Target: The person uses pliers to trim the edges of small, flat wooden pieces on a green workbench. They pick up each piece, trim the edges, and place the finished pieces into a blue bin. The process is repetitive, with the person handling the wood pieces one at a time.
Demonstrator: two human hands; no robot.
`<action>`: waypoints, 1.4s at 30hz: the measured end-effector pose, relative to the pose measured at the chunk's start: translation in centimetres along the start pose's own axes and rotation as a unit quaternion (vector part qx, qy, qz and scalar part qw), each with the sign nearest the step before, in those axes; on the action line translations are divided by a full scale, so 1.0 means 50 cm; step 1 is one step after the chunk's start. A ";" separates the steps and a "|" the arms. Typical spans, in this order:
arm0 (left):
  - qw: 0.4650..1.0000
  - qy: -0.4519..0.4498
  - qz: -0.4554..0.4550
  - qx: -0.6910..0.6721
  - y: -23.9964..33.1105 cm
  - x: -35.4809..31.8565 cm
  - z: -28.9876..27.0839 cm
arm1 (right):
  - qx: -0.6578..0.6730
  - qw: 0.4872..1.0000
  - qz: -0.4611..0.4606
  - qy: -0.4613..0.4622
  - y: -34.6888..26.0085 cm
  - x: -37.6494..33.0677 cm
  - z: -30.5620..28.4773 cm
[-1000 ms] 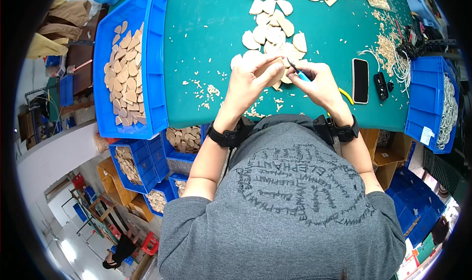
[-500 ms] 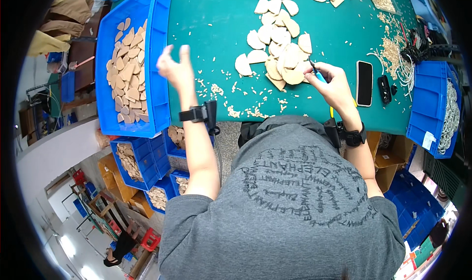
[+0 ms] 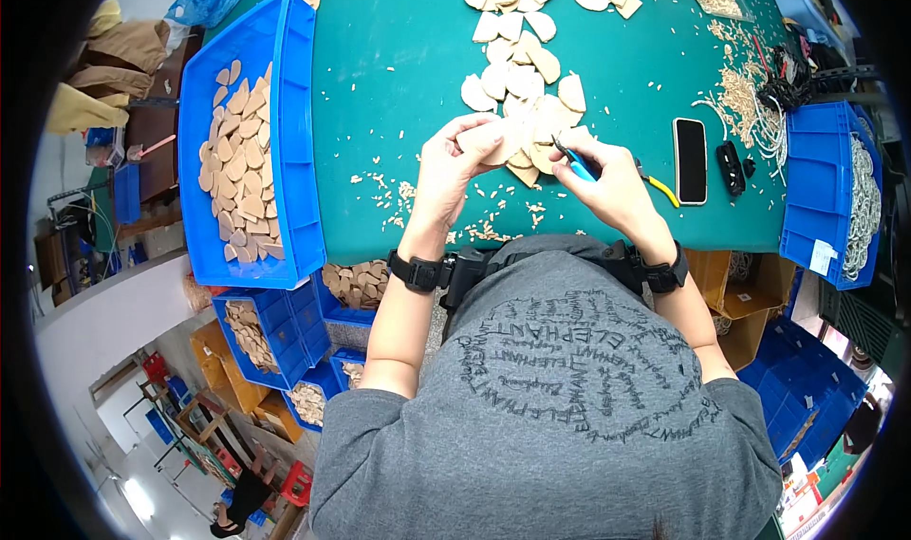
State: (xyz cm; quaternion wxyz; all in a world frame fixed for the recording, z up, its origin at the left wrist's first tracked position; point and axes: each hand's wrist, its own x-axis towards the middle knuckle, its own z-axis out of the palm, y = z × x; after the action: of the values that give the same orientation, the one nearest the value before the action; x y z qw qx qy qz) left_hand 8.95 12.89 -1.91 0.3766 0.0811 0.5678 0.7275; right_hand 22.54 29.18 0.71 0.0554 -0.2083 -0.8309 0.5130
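Observation:
My left hand [image 3: 457, 165] holds a flat pale wooden piece [image 3: 511, 138] above the front of the green table [image 3: 399, 84]. My right hand [image 3: 607, 181] grips small blue-handled cutters [image 3: 573, 160], their tip pointing at that piece. A heap of similar pale wooden pieces [image 3: 517, 56] lies on the table just beyond both hands. Small wood chips [image 3: 399, 194] are scattered near the table's front edge.
A long blue bin [image 3: 285, 141] with wooden pieces stands at the left. A black phone [image 3: 690, 160] and a small black device [image 3: 731, 168] lie right of my hands. Another blue bin [image 3: 826, 198] sits at the far right; more blue bins [image 3: 275, 322] below the table.
My left hand reached out to the left blue bin half a second ago and has come back to the middle, now holding a wooden piece by the cutters.

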 end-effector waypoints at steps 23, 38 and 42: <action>0.986 0.040 0.108 0.124 0.037 -0.054 0.081 | 0.058 0.997 -0.045 0.029 -0.009 0.008 0.001; 0.854 0.445 0.263 -0.053 0.117 0.014 -0.272 | 0.097 0.992 0.021 0.075 0.034 0.020 -0.033; 0.880 0.436 0.134 0.133 -0.034 0.145 -0.300 | 0.102 0.992 -0.004 0.071 0.036 0.017 -0.024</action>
State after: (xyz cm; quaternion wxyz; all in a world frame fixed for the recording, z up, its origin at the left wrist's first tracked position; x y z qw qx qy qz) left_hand -3.57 6.19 -10.81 -0.0241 -0.1194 0.7494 0.6509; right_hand 22.63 31.22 -0.42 0.1373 -0.2345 -0.7687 0.5790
